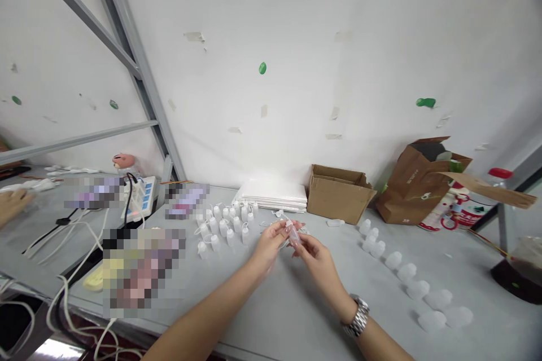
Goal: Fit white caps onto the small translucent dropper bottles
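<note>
Fingers point(276, 230) nearly together around small bottle point(293, 233)

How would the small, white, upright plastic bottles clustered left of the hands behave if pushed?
The small white plastic bottles would probably tip readily, being narrow and upright. They look light, judging by their small plastic bodies. Crowded together, they could knock neighbours over.

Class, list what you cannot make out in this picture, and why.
All in the head view:
Held plastic bottle: partly covered by the person's fingers.
Cardboard box: its floor, hidden by the front wall.
Co-worker's hand: arm cut off by the left edge.
Pinkish item: details blurred by pixelation.
</note>
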Tool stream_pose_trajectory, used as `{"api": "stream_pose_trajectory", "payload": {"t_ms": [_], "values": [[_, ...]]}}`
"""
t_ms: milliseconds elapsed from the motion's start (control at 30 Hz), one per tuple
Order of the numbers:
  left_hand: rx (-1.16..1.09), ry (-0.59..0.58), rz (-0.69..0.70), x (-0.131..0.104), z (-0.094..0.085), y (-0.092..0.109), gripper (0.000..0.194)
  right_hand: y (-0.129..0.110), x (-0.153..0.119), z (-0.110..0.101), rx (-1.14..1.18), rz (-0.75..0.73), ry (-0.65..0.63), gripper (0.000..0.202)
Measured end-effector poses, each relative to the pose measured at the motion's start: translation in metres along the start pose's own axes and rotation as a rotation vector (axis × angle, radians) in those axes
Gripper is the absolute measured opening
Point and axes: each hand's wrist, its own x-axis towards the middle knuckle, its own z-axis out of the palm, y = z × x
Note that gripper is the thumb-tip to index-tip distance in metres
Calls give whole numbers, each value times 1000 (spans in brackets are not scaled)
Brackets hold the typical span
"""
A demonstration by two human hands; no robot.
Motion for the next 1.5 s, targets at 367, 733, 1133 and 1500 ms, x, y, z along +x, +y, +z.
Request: {"api": "stream_pose_trajectory", "payload": {"t_ms": [367,733,1133,1500], "values": [[-52,-58,-44,-7,5,8,32,2,0,0,-40,7,56,26],[-24,-40,-94,-7,6,8,32,4,-7,2,-330,-159,158,23],[-42,-41,-125,-4,3,5,35,-5,-5,2,-99,83,97,27],[-211,-69,-220,0,-2,0,35,-4,4,-2,156,167,69,28]]}}
